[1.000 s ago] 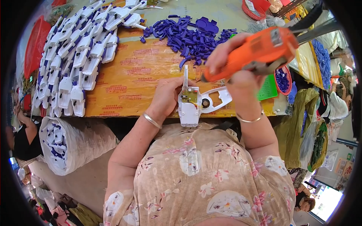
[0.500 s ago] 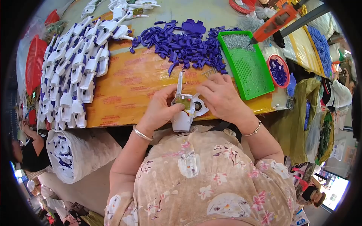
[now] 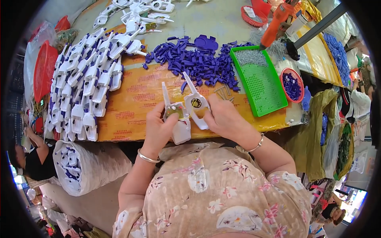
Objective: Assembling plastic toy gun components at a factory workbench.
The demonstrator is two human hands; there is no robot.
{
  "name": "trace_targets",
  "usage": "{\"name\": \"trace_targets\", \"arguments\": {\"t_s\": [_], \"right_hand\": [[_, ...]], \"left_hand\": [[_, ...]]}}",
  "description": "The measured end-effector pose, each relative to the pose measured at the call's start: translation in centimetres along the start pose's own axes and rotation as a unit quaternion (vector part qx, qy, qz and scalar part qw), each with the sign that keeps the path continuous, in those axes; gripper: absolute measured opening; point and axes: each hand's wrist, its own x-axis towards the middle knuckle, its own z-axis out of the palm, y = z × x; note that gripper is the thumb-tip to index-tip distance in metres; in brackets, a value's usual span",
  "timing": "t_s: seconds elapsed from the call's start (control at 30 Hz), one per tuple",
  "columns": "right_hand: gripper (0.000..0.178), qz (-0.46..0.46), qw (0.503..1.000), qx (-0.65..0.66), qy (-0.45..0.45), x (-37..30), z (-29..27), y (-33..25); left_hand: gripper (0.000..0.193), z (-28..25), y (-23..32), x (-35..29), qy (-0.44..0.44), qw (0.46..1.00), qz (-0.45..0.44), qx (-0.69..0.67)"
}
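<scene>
My left hand (image 3: 156, 126) is closed around a white plastic casing half (image 3: 182, 133) with a long antenna, its thumb resting over a greenish circuit board inside. In my right hand (image 3: 225, 118) is the matching white cover half (image 3: 201, 123), gripped at its right edge. This cover also has an antenna and carries a round dark speaker. The two halves are side by side, close together, with their insides facing up. Several metal pins (image 3: 225, 93) lie on the table just beyond my right hand. A heap of small purple plastic parts (image 3: 198, 63) spreads farther back.
Many white-and-purple antenna units (image 3: 87, 79) are stacked at the left, beside a red basket (image 3: 44, 71). To the right are a green tray (image 3: 260, 87) holding small screws, a hanging orange power screwdriver (image 3: 274, 27) and a small basket of purple parts (image 3: 293, 84). A sack (image 3: 97, 166) stands below left.
The cover half has come up beside the casing half and is now in my right hand, its antenna pointing away. My left hand and the casing have shifted slightly left.
</scene>
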Motion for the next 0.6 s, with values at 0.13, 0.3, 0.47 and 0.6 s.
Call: {"name": "trace_targets", "arguments": {"t_s": [0.13,0.3,0.47,0.6], "right_hand": [[0.021,-0.017,0.998,0.010,-0.058,0.7,1.1,0.4],[0.011,-0.134,0.971,-0.181,0.086,4.6,0.1,1.7],[0.023,-0.158,0.958,-0.238,0.029,6.5,1.4,3.7],[0.025,-0.202,0.949,-0.224,0.094,5.7,1.2,1.9]], "left_hand": [[0.021,-1.2,-1.3,0.6,0.008,0.987,-0.076,-0.144],[0.029,-2.0,-2.1,1.2,0.003,0.972,-0.135,-0.192],[0.032,-2.0,-2.6,1.4,-0.029,0.949,-0.147,-0.277],[0.037,-2.4,-3.1,1.3,-0.064,0.931,-0.145,-0.330]]}}
